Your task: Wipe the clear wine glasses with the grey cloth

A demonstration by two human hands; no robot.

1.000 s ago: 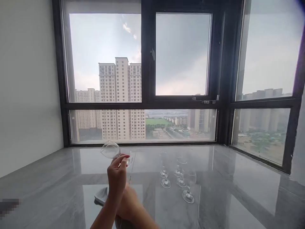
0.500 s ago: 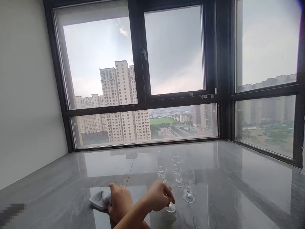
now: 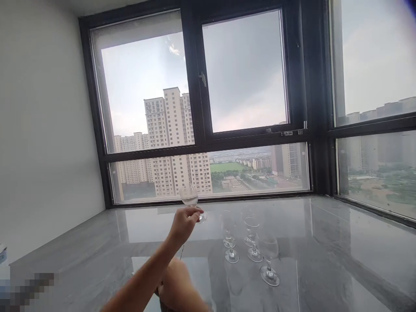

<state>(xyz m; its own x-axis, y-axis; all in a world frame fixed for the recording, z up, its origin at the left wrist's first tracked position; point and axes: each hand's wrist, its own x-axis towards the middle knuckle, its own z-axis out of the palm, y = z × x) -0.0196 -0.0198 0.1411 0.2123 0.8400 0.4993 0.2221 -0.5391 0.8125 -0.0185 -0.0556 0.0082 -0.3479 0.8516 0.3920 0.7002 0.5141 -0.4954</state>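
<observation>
Pinching a wine glass (image 3: 191, 200) by its stem, the left hand's fingers (image 3: 190, 213) have lifted it off the worktop (image 3: 325, 247) since half a second ago. Four glasses (image 3: 251, 242) stand at 3 o'clock. Right hand: hidden, grip unclear.

Head-worn camera faces forward over the marble sill (image 3: 325, 242) toward the window (image 3: 243, 73).

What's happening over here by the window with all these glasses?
A person sits at a glossy grey counter by a big window. Their left hand holds a small stemmed glass up in the air, tilted toward the light. The right hand rests low on the counter. Four more glasses stand upright in a cluster to the right.
</observation>
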